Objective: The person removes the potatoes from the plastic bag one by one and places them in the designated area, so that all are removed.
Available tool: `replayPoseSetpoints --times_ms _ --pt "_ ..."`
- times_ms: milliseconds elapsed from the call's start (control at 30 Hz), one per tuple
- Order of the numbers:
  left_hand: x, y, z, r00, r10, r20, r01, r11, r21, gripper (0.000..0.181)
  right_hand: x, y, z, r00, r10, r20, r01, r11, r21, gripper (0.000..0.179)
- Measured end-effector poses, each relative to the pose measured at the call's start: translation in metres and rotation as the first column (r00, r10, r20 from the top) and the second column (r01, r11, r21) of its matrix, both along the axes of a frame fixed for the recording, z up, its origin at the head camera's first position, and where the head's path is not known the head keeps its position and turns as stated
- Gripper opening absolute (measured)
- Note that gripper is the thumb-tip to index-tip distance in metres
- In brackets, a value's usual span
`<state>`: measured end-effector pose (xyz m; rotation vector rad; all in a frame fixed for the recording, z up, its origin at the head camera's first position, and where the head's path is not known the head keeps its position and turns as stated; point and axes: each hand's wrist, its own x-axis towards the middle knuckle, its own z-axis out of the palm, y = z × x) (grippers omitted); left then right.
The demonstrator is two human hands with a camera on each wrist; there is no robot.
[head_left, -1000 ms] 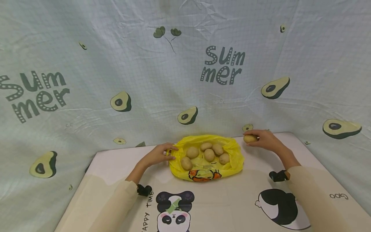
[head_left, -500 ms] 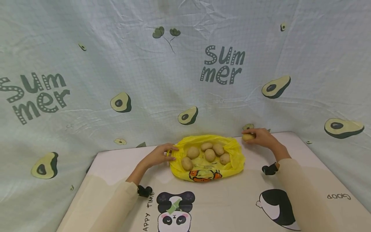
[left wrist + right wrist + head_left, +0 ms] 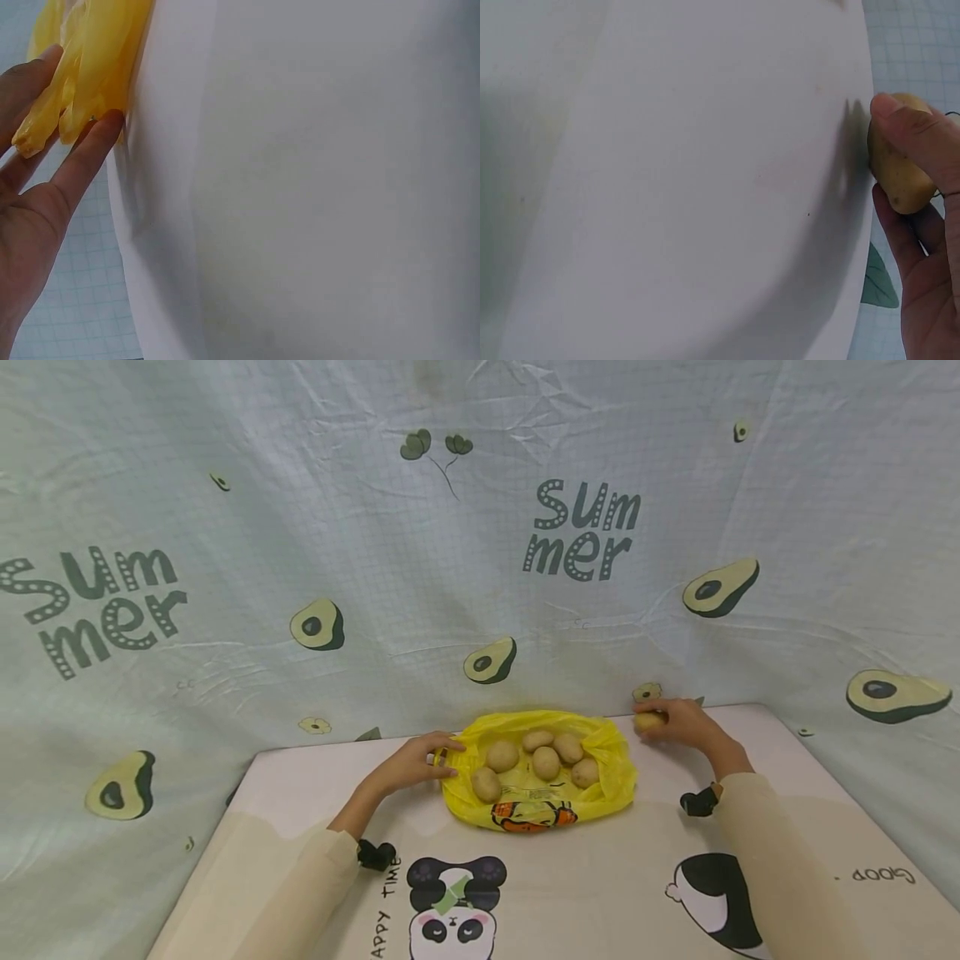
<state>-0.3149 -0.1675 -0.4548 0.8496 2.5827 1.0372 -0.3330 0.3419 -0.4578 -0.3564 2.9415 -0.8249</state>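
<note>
A yellow plastic bag [image 3: 468,806] with an orange print lies spread at the table's far side, with several potatoes [image 3: 546,763] inside it. At its left end my left hand [image 3: 408,764] touches the bunched plastic. In the left wrist view, the thumb and fingers are spread fairly straight, with folds of the yellow bag [image 3: 112,56] between them. My right hand [image 3: 686,725] grips one potato [image 3: 649,722] to the right of the bag, near the table's back edge. The right wrist view shows the thumb across this potato [image 3: 900,176] and fingers behind it.
A pale table cover [image 3: 585,893] with panda and cartoon prints lies under the bag. Right behind the table hangs a light cloth [image 3: 405,577] printed with avocados and lettering. Black straps with small mounts sit on both wrists.
My right hand, with the potato, has shifted slightly and sits a little lower relative to the backdrop; its forearm has swung left. The left hand and the bag stay put.
</note>
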Motion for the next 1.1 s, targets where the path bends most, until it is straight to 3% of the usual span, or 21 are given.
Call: replayPoseSetpoints --times_ms 433,633,867,1100 --pt "0.001 0.002 0.002 1.000 0.002 0.007 -0.002 1.000 -0.011 0.044 0.007 0.000 0.005 0.999 0.021 0.044 -0.021 1.000 -0.001 0.048" --pt "-0.001 0.002 0.002 1.000 -0.003 -0.006 0.003 1.000 -0.023 0.045 0.004 -0.001 0.012 0.997 0.061 0.047 -0.061 0.998 0.012 0.047" --pt "0.001 0.002 0.004 1.000 0.011 0.001 -0.011 0.999 -0.033 0.045 0.000 -0.021 0.037 0.981 0.156 -0.111 -0.150 0.987 0.059 0.039" --pt "0.002 0.002 0.004 1.000 0.003 0.000 -0.003 1.000 -0.018 0.044 0.008 -0.050 0.055 0.953 0.257 -0.159 -0.246 0.966 0.083 0.036"
